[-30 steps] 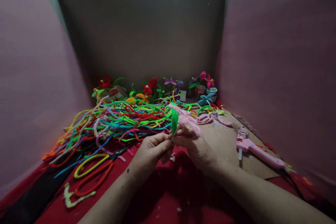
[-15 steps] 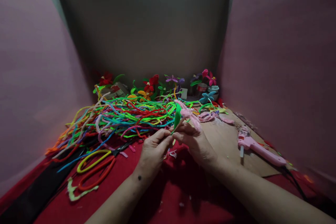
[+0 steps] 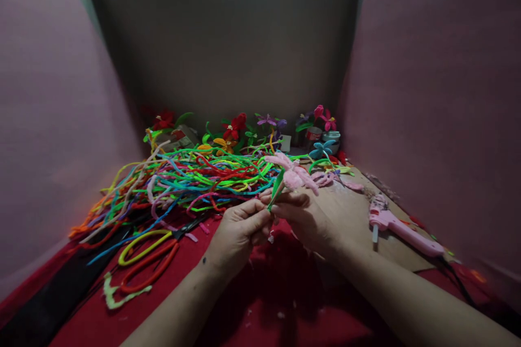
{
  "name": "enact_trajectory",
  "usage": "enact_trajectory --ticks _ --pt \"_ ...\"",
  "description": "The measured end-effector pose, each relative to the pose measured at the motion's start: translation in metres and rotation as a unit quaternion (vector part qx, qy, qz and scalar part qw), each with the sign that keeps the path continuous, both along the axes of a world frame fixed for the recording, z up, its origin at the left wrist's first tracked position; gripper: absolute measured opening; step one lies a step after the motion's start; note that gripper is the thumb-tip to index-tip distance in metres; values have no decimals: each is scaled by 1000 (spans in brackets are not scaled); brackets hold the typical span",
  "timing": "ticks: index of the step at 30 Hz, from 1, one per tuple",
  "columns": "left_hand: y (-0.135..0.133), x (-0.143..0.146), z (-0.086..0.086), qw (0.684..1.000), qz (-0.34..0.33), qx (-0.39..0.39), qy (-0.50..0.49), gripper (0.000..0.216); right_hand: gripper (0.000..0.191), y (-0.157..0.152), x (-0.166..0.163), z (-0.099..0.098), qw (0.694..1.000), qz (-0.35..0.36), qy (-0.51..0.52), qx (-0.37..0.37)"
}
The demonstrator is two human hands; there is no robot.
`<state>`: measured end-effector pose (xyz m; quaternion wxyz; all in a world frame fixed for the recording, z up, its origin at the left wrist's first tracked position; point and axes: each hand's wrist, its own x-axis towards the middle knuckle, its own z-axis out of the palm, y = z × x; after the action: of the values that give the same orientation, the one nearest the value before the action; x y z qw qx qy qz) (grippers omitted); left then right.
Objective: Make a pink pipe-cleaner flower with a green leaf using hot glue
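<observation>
Both my hands meet at the middle of the view over red cloth. My left hand [image 3: 241,227] is closed, its fingertips pinching the lower end of a green pipe-cleaner leaf [image 3: 277,187]. My right hand [image 3: 303,214] is closed round the stem of a pink pipe-cleaner flower [image 3: 293,172], which sticks up and to the right above its fingers. The green leaf lies against the flower's stem between the two hands. A big heap of loose pipe cleaners [image 3: 183,179] in many colours lies just behind my left hand.
A pink glue gun [image 3: 401,227] lies on a cardboard sheet [image 3: 354,217] at the right. Scissors with yellow and orange handles [image 3: 146,257] lie at the left front. Finished pipe-cleaner flowers [image 3: 236,130] and small jars [image 3: 328,138] stand along the back wall. Pink walls close both sides.
The green leaf has tipped from upright to slanting and sunk lower between my fingers. The pink flower has swung out to the right. Both hands stay together in the same place.
</observation>
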<state>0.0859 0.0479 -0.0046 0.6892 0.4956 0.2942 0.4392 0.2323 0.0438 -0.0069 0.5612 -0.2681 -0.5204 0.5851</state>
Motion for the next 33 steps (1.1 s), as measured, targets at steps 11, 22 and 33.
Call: enact_trajectory --ticks 11,22,33 --pt "1 0 0 999 -32 5 20 22 12 7 -5 -13 999 -2 40 0" --pt "-7 11 1 974 129 118 146 13 9 1 -11 -11 996 -81 33 -18" --pt "-3 10 3 966 166 123 154 11 10 0 -14 -11 992 -120 5 27"
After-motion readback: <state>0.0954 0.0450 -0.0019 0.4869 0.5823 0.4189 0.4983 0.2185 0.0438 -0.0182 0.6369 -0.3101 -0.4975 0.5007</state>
